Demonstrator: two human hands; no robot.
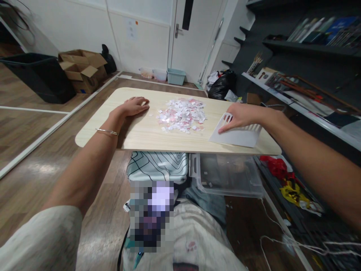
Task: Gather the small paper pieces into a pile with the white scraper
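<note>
Spreading from 9 to 3 o'clock before me is a pale wooden tabletop (146, 140). Below its near edge I see a clear plastic tub (229, 182) at 5 o'clock and a patterned bag (158, 165) around 6. A heap of paper scraps (184, 113) lies at the tabletop's centre. At 4 o'clock my right hand (242, 114) clasps a white slotted sheet (235, 139), thumb across its near face; at 10, my left hand (135, 106) rests unladen, fingers loosely curled, thumb apart, a thin bracelet (108, 131) on the wrist.
</note>
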